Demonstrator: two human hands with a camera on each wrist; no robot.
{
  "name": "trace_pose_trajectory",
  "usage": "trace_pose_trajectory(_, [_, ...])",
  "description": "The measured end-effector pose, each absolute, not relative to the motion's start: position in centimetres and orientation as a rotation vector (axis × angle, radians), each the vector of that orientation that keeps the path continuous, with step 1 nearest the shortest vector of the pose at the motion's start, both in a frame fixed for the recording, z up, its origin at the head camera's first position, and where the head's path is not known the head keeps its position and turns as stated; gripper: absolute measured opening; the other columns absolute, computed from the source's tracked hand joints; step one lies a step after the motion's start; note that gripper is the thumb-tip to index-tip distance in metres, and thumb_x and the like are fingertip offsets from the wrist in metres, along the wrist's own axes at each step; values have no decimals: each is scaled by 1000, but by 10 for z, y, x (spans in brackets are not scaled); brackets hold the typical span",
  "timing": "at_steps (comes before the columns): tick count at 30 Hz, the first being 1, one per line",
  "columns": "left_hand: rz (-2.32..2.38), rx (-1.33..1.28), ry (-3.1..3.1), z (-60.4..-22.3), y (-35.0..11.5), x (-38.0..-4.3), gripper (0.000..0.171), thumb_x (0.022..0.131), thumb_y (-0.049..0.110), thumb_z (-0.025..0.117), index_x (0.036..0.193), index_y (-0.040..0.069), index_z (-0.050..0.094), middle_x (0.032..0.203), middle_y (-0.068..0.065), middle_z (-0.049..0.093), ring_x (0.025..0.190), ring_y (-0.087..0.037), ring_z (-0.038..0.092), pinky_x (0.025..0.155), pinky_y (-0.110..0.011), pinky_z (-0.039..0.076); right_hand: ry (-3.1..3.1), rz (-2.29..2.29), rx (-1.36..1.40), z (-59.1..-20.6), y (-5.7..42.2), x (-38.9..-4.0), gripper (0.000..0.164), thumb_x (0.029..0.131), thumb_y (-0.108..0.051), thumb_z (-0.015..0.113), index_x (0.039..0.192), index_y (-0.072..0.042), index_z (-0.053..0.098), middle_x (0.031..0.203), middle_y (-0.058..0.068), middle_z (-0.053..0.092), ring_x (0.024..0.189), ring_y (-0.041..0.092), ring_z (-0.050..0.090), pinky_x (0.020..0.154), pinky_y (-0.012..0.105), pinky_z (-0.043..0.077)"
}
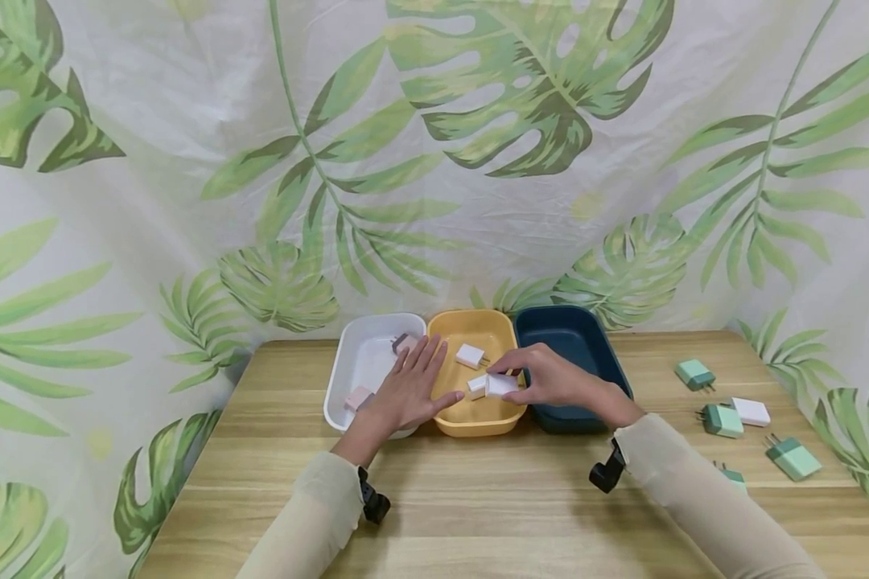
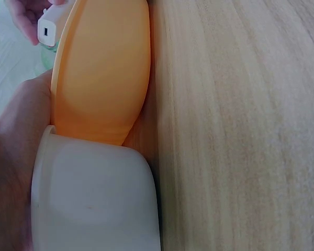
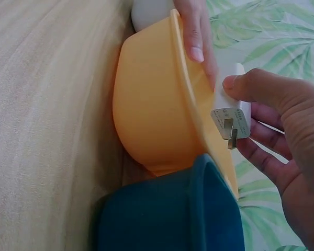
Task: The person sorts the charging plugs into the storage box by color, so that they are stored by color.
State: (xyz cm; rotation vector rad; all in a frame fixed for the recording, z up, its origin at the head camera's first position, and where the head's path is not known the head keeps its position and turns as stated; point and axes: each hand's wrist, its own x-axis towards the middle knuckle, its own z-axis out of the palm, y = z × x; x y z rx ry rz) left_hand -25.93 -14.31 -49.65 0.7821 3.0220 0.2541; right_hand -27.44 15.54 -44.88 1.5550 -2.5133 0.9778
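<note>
My right hand (image 1: 550, 378) pinches a white charger plug (image 3: 232, 107) between thumb and fingers, over the yellow bin (image 1: 471, 414). Its metal prongs show in the right wrist view. Two more white charger plugs lie in that bin, one toward the back (image 1: 469, 355) and one (image 1: 477, 387) partly behind the held plug. My left hand (image 1: 408, 384) has its fingers straight and spread across the adjoining rims of the white bin (image 1: 336, 378) and the yellow bin. Pinkish charger plugs, one at the back (image 1: 405, 344) and one near the front (image 1: 358, 397), lie in the white bin.
A dark blue bin (image 1: 572, 322) stands right of the yellow one, under my right wrist. On the wooden table (image 1: 478, 498) at right lie several green charger plugs (image 1: 793, 458) and a white one (image 1: 751, 412). A leaf-patterned cloth (image 1: 420, 161) hangs behind.
</note>
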Motion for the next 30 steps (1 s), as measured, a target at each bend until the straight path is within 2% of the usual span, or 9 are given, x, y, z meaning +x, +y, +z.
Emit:
trace_pose_trajectory(6, [255,780,3023,-497,-143,-260,98,104,73,39,171,9,9,179,-10,1,165,-30,1,131,-57,11,-2535,970,1551,-457,154,-277,34,86,-7,85,119,-2,79,112,9,79,90,14,71,78,38,63])
trace_pose_trajectory(13, [275,793,3035,-500,-144,-261,98,103,72,40,171,9,10,179,-13,6,165,-31,3,131,-57,12,-2595,996,1521,-463,151,-277,35,86,-9,86,120,-2,79,110,7,79,89,14,70,78,45,63])
trace_pose_trajectory(18, [287,801,3038,-502,-144,-262,98,103,72,41,171,8,12,178,-14,7,165,-32,3,131,-58,13,-2619,996,1521,-465,150,-275,35,88,-9,86,121,-2,78,111,8,79,90,14,71,78,46,63])
trace_pose_trajectory(26, [276,788,3041,-501,-144,-261,97,104,71,42,171,8,11,179,-13,6,165,-32,4,131,-58,12,-2615,972,1525,-468,149,-277,30,89,-6,84,118,3,78,116,13,78,98,31,75,83,45,64])
trace_pose_trajectory(30, [276,777,3029,-500,-143,-261,98,103,72,40,171,10,8,179,-11,2,165,-31,2,131,-56,10,-2591,979,1520,-468,150,-277,29,89,-6,85,116,3,78,117,14,78,101,33,75,82,46,64])
